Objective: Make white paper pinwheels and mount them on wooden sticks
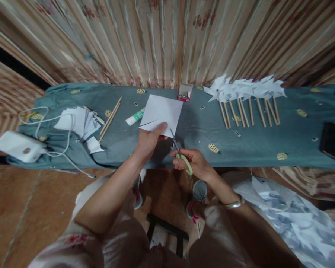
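Note:
My left hand [149, 139] pinches the near edge of a white square of paper [162, 111], held above the blue-grey cloth-covered table [254, 143]. A slit runs in from the paper's left corner. My right hand [194, 162] grips green-handled scissors [181, 154], whose blades point up toward the paper's lower right edge, the tips at or just short of it.
A glue stick [134, 117] lies left of the paper, with wooden sticks [110, 119] and a stack of paper squares [78, 121] further left. A small pin box [184, 92] sits behind. Several paper pinwheels on sticks [245, 98] lie right. A white charger [18, 147] and a dark phone [333, 141] are at the ends.

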`<action>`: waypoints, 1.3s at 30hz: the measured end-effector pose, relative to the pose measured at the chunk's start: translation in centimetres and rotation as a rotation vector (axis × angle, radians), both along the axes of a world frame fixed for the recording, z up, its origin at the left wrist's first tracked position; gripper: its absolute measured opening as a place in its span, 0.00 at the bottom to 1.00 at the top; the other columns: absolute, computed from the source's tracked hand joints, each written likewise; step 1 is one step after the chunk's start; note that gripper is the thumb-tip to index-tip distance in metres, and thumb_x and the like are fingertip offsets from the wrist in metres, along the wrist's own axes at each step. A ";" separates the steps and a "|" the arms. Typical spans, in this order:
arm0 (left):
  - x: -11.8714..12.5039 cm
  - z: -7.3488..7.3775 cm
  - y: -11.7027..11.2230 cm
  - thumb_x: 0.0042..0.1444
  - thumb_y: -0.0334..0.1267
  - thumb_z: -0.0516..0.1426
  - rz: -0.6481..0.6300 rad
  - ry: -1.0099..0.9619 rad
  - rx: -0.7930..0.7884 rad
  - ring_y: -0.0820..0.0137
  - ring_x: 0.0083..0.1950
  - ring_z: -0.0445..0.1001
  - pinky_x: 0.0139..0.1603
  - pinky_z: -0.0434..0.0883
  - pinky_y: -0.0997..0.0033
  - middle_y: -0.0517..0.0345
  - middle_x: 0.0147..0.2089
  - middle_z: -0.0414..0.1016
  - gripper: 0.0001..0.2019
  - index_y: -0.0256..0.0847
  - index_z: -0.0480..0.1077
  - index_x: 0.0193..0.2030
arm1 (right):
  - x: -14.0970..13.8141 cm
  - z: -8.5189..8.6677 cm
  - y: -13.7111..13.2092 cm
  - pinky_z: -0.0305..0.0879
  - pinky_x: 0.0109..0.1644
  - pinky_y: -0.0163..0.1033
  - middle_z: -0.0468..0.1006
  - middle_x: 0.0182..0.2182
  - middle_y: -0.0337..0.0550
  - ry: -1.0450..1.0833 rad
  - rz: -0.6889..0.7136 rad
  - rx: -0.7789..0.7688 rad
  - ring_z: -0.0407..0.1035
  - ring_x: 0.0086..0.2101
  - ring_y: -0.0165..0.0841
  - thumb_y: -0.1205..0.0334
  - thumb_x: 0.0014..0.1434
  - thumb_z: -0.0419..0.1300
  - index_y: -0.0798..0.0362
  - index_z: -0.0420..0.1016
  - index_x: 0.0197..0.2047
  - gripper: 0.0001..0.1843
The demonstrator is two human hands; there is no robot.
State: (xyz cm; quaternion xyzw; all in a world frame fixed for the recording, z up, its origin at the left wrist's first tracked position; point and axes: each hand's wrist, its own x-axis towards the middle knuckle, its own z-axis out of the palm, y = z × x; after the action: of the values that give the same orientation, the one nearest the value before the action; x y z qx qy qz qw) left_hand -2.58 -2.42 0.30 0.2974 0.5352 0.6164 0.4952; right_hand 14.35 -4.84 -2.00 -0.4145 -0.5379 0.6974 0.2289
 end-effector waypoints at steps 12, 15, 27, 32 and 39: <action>0.0 0.1 0.0 0.42 0.39 0.67 -0.006 -0.013 0.002 0.71 0.33 0.74 0.26 0.71 0.75 0.58 0.37 0.77 0.18 0.41 0.73 0.41 | -0.1 0.0 0.0 0.64 0.25 0.31 0.74 0.20 0.34 0.014 -0.023 -0.016 0.67 0.21 0.25 0.42 0.43 0.71 0.54 0.76 0.36 0.25; 0.0 0.1 0.0 0.42 0.40 0.68 0.000 -0.012 -0.013 0.71 0.33 0.75 0.26 0.71 0.75 0.58 0.37 0.77 0.19 0.40 0.72 0.42 | -0.2 0.2 0.0 0.65 0.25 0.32 0.74 0.20 0.34 0.018 -0.026 -0.016 0.67 0.21 0.25 0.42 0.43 0.71 0.53 0.76 0.35 0.25; -0.1 0.0 0.0 0.42 0.39 0.67 -0.001 -0.006 -0.002 0.71 0.33 0.74 0.26 0.71 0.75 0.58 0.37 0.77 0.20 0.40 0.73 0.44 | -0.3 -0.1 0.0 0.63 0.24 0.32 0.73 0.18 0.32 0.020 -0.046 -0.022 0.66 0.20 0.25 0.44 0.43 0.72 0.54 0.76 0.35 0.24; -0.1 0.0 0.1 0.42 0.40 0.68 -0.001 -0.011 0.001 0.71 0.32 0.74 0.25 0.71 0.77 0.57 0.37 0.77 0.20 0.40 0.73 0.44 | -0.3 0.0 0.0 0.62 0.23 0.31 0.73 0.18 0.32 0.019 -0.064 -0.040 0.65 0.19 0.25 0.45 0.40 0.73 0.54 0.77 0.34 0.24; -0.1 0.2 -0.1 0.42 0.40 0.68 -0.006 -0.009 -0.002 0.70 0.32 0.74 0.26 0.72 0.76 0.56 0.37 0.78 0.20 0.41 0.73 0.43 | -0.3 0.1 -0.1 0.62 0.22 0.31 0.73 0.17 0.32 0.003 -0.082 -0.063 0.66 0.19 0.25 0.45 0.39 0.74 0.53 0.77 0.33 0.24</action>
State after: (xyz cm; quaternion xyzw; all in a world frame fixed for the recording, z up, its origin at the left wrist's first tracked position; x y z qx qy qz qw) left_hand -2.64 -2.50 0.48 0.2958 0.5324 0.6157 0.5000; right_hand 14.06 -4.90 -1.95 -0.4420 -0.4980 0.7048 0.2448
